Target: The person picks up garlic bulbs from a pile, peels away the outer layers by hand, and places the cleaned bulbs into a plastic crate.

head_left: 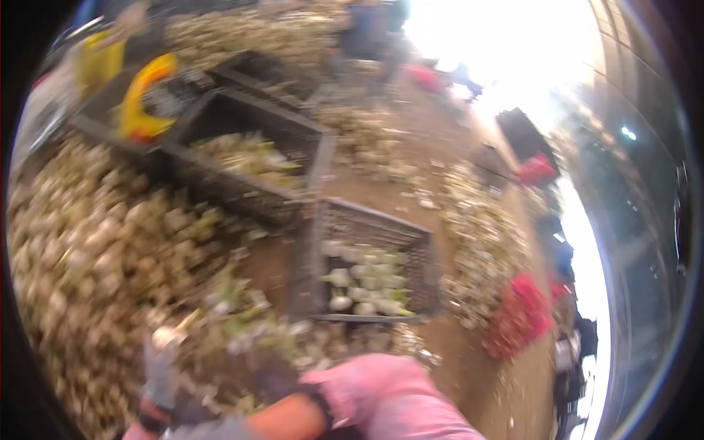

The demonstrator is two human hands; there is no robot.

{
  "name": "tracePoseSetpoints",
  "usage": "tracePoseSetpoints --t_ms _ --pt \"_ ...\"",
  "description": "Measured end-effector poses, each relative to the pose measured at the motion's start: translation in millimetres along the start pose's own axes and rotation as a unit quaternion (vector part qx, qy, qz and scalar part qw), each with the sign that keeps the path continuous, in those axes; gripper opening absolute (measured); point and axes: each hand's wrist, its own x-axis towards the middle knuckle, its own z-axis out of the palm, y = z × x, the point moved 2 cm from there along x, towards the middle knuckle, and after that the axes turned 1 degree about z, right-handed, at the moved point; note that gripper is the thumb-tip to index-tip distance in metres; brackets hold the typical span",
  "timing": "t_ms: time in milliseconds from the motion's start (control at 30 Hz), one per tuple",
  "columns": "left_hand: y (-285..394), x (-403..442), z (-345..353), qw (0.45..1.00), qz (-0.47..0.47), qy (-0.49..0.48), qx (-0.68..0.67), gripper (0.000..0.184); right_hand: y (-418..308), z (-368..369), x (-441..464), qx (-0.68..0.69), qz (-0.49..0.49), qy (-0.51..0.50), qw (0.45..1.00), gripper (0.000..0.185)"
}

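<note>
My left hand (158, 378), in a grey glove, is raised at the lower left with its fingers round a pale bulb, which looks like a garlic bulb (169, 336) with a short stem. Low at the bottom edge is the grey glove of my right hand (213, 428); blur and the frame edge hide its fingers. Its arm comes in from a pink sleeve (389, 392). Beyond both hands a heap of garlic (110, 235) spreads over the left side. Ahead stands a dark plastic crate (378, 213) with trimmed white bulbs and green stems inside.
Another dark crate (257, 121), partly filled, stands farther left, beside a curved yellow object (147, 95). More bulbs (477, 235) lie along the right, near a pink-red mesh bag (521, 315). People are blurred at the back and right. The whole view is smeared and tilted.
</note>
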Motion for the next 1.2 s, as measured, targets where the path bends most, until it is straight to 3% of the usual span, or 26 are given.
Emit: tracePoseSetpoints --t_ms 33,67,133,167,233,300,333,367,433,567,733,933,1000,1100,1133,1200 --pt "3 -1 3 0.999 0.005 0.033 -0.014 0.062 10 -16 -25 -0.022 0.08 -0.003 0.997 0.015" --pt "6 -2 3 0.998 0.023 0.049 -0.021 0.062 31 -17 -57 0.023 0.231 0.043 0.972 0.02" --pt "19 -5 14 0.996 0.091 0.019 -0.007 0.066 71 -21 -129 0.16 0.497 0.213 0.826 0.041" --pt "27 -8 20 0.992 0.128 -0.01 0.004 0.07 88 -12 -152 0.092 0.505 0.248 0.822 0.045" --pt "17 0 21 0.973 0.231 -0.026 0.008 0.076 115 10 -187 0.285 0.535 0.39 0.693 0.05" --pt "11 4 19 0.949 0.302 -0.08 0.047 0.08 125 16 -179 0.352 0.477 0.432 0.68 0.044" --pt "0 6 11 0.935 0.328 -0.076 0.107 0.079 128 16 -168 0.312 0.499 0.397 0.704 0.042" --pt "3 7 14 0.914 0.368 -0.088 0.145 0.076 131 17 -166 0.325 0.508 0.391 0.695 0.04" --pt "7 4 15 0.887 0.367 -0.068 0.273 0.076 133 22 -163 0.349 0.524 0.38 0.678 0.038" --pt "-3 7 9 0.887 0.375 -0.081 0.258 0.077 132 24 -165 0.386 0.545 0.384 0.637 0.03" --pt "-2 5 17 0.883 0.41 -0.078 0.215 0.076 125 23 -165 0.42 0.505 0.386 0.649 0.027" --pt "1 4 19 0.907 0.392 -0.094 0.127 0.074 124 27 -173 0.424 0.48 0.39 0.662 0.023" --pt "3 1 18 0.932 0.335 -0.101 0.089 0.075 127 28 -181 0.42 0.493 0.392 0.654 0.025" --pt "-2 -7 20 0.949 0.294 -0.076 0.089 0.067 131 9 -184 0.135 0.454 0.247 0.845 0.031" --pt "-3 -9 20 0.951 0.286 -0.062 0.098 0.063 132 2 -181 0.073 0.428 0.234 0.87 0.033" --pt "10 -12 19 0.991 0.106 -0.072 0.046 0.056 134 -10 -174 -0.051 0.372 0.205 0.904 0.036"
